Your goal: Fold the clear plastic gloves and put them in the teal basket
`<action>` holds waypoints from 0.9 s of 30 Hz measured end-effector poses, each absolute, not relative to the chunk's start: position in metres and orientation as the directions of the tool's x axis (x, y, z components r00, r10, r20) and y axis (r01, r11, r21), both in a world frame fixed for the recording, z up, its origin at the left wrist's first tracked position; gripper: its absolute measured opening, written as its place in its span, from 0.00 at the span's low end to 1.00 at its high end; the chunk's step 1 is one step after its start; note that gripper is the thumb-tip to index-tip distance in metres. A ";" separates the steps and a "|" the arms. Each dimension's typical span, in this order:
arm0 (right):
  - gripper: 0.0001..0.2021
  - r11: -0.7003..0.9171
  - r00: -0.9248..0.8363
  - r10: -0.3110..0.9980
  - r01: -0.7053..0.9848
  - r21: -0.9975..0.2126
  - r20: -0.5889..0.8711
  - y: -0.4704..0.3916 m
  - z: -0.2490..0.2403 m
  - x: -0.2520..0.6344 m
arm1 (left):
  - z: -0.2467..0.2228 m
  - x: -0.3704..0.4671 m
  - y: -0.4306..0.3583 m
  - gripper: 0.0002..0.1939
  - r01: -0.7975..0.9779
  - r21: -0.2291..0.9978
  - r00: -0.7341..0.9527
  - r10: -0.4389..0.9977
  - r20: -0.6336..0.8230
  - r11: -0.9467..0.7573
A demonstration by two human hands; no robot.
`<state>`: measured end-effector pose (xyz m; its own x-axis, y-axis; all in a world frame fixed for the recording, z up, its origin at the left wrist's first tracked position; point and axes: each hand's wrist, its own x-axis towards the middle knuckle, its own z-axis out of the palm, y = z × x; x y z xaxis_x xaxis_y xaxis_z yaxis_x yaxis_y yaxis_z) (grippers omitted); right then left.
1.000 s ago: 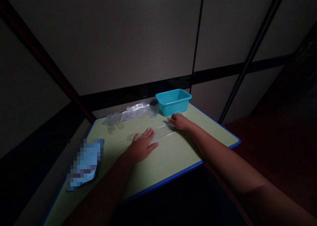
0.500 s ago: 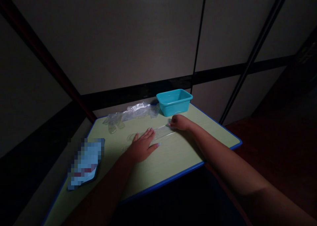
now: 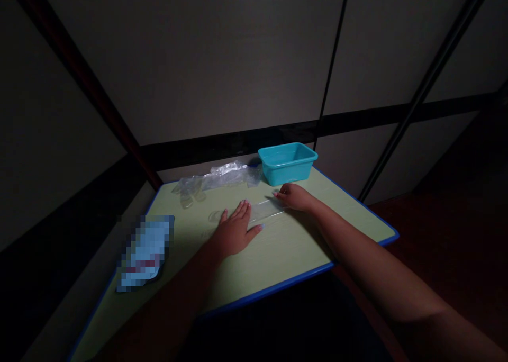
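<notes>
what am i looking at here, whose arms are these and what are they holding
There is no machine here: these are a person's own bare arms, seen by a camera worn on their head, looking forward and down. On the table, the left hand lies flat with fingers spread on a strip of clear film. The right hand is curled at the film's right end and seems to grip it. Behind are crumpled plastic and a turquoise tub. At the left lies a blue item, too blurred to identify.

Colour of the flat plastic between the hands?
Clear: the plastic shows the yellow-green tabletop through it. Best in head view.
</notes>
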<state>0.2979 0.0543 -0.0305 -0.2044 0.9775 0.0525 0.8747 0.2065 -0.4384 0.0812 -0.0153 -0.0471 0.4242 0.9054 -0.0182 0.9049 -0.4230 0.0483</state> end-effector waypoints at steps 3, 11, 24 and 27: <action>0.22 0.207 -0.207 0.977 0.879 -0.429 0.047 0.053 -0.030 0.297 | -0.047 0.081 -0.014 0.35 0.904 0.070 0.426 0.904 -0.043 -0.423; 0.15 0.222 -0.217 0.975 0.919 -0.325 0.054 0.054 -0.032 0.296 | -0.045 0.081 -0.016 0.35 0.902 0.080 0.428 0.903 -0.043 -0.424; 0.13 0.184 -0.167 0.982 0.749 -0.636 0.088 0.054 -0.034 0.295 | -0.050 0.084 -0.015 0.41 0.950 0.066 0.306 0.952 -0.010 -0.305; 0.07 0.132 -0.124 0.990 0.588 -0.798 0.072 0.053 -0.033 0.292 | -0.050 0.084 -0.015 0.42 0.950 0.076 0.304 0.953 -0.014 -0.302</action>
<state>0.2917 0.0525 -0.0332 -0.1244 0.9896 0.0716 0.5885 0.1317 -0.7977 0.0839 -0.0149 -0.0496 0.3040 0.9526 -0.0138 0.9502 -0.3022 0.0761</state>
